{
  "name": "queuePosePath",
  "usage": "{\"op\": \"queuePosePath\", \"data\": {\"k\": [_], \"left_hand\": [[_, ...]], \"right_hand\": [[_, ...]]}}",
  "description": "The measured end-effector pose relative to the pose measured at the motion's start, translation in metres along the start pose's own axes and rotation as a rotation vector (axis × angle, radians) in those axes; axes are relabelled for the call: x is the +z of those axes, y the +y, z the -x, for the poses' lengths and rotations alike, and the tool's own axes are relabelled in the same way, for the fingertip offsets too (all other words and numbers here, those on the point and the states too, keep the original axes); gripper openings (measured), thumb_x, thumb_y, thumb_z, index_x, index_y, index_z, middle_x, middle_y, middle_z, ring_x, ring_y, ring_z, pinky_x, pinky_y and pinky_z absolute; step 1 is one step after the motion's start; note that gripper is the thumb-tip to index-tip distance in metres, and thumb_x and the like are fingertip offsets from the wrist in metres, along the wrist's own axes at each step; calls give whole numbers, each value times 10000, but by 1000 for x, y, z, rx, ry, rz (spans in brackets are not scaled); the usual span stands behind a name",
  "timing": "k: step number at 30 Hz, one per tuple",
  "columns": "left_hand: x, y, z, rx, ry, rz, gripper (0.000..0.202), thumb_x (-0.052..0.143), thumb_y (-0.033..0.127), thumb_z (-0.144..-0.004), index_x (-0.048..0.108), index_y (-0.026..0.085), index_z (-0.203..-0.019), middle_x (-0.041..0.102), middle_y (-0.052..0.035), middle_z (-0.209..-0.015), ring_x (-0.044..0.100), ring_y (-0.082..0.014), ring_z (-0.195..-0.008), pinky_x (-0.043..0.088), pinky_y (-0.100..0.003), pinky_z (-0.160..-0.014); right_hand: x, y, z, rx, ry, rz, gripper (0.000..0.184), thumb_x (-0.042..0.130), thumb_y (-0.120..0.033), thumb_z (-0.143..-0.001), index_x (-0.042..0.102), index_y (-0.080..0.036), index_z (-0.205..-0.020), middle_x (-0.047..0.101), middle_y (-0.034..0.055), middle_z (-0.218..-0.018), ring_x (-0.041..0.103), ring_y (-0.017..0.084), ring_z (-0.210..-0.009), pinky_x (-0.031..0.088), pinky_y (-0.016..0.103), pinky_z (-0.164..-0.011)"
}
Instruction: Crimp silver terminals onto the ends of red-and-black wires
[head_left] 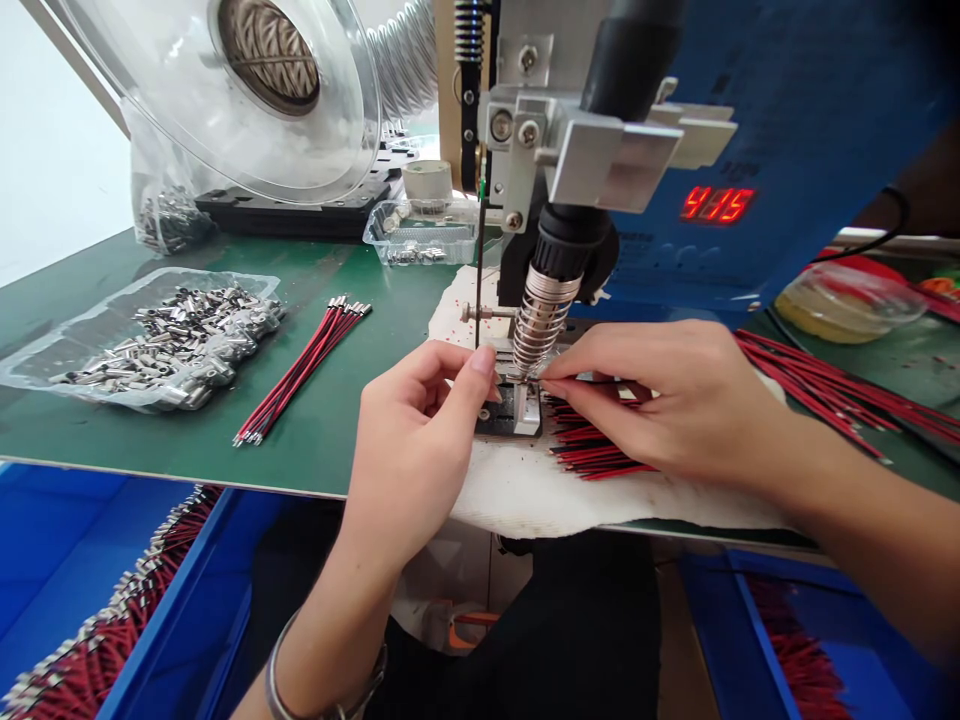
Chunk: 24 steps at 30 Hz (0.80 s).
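Note:
Under the coiled tip of a soldering machine (546,310), both hands meet at a small metal fixture (525,408). My left hand (424,430) is at the fixture's left side, thumb and forefinger pinched together; what lies between them is hidden. From the right, my right hand (652,400) pinches at the fixture, just beside the tip. Whatever its fingertips hold is too small to make out. Beneath my right hand a bundle of red and black wires (592,440) rests on a whitish cloth (517,490).
Left on the green table (315,400) are a plastic tray of metal connectors (202,335) and a bundle of wires with metal ends (304,370). A clear fume hood (172,90) stands behind. Blue bins (180,620) with wires sit below. More wires (817,390) lie right.

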<state>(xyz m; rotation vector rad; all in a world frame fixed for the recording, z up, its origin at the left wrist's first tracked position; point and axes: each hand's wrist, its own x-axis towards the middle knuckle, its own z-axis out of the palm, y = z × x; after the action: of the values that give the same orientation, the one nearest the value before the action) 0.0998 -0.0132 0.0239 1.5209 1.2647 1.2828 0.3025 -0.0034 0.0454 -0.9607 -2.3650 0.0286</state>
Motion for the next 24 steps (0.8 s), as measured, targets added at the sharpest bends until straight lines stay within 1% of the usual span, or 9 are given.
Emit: {"op": "queuePosePath", "data": {"k": [7, 10, 13, 14, 16, 18, 20, 22, 24], "left_hand": [[0, -1, -1, 11, 41, 19, 296, 616, 371, -938, 635, 183, -709, 496, 17, -597, 354, -88, -503, 325, -251, -497], [-1, 0, 6, 64, 133, 12, 339, 542, 378, -983, 630, 189, -715, 553, 4, -652, 395, -94, -536, 351, -260, -539], [-2, 5, 23, 141, 223, -83, 331, 524, 305, -991, 618, 193, -693, 543, 16, -610, 407, -94, -525, 349, -259, -526], [-1, 6, 29, 168, 205, -127, 316, 529, 274, -984, 621, 196, -692, 544, 22, -589, 418, -93, -512, 347, -258, -510], [3, 8, 43, 223, 98, -204, 231, 558, 223, -959, 666, 209, -756, 627, 22, -638, 504, -101, -537, 378, -254, -510], [10, 8, 54, 289, -20, -246, 113, 607, 198, -920, 718, 212, -902, 730, 0, -803, 605, -125, -621, 450, -263, -574], [20, 8, 60, 346, -88, -232, 127, 651, 179, -879, 730, 192, -978, 760, -29, -911, 655, -147, -686, 504, -292, -658], [29, 7, 63, 365, -121, -172, 74, 659, 158, -861, 729, 183, -867, 751, -24, -817, 660, -151, -660, 519, -311, -671], [34, 9, 64, 335, -108, -111, 153, 650, 148, -862, 692, 200, -724, 700, 7, -653, 642, -145, -587, 513, -315, -634]], "right_hand": [[0, -3, 0, 0, 7, 2, 121, 587, -169, -922, 698, -215, -917, 739, 14, -837, 669, 157, -710, 493, 293, -636], [1, -3, -1, 3, 13, 1, 102, 605, -159, -907, 694, -208, -902, 734, 14, -814, 670, 159, -706, 500, 293, -639], [0, -4, 1, -4, 35, 18, 92, 617, -147, -893, 686, -208, -886, 730, 12, -803, 660, 153, -686, 502, 292, -633], [0, -5, 2, -12, 51, 18, 91, 626, -139, -881, 681, -211, -873, 726, 8, -788, 652, 148, -664, 498, 290, -621], [-1, -9, 4, -44, 113, -30, 95, 656, -132, -845, 668, -226, -847, 711, -3, -751, 630, 142, -626, 485, 289, -586], [-2, -14, 7, -93, 197, -139, 116, 685, -129, -799, 653, -235, -836, 689, -6, -726, 615, 148, -620, 471, 295, -564], [-2, -20, 9, -143, 238, -243, 129, 676, -117, -784, 635, -232, -826, 657, -5, -698, 598, 152, -620, 456, 302, -560], [-2, -24, 10, -186, 216, -324, 126, 641, -105, -803, 613, -227, -812, 599, -20, -632, 543, 134, -566, 415, 294, -534], [-2, -26, 9, -222, 159, -383, 101, 619, -133, -850, 598, -227, -820, 541, -42, -582, 479, 113, -514, 363, 279, -502]]}}
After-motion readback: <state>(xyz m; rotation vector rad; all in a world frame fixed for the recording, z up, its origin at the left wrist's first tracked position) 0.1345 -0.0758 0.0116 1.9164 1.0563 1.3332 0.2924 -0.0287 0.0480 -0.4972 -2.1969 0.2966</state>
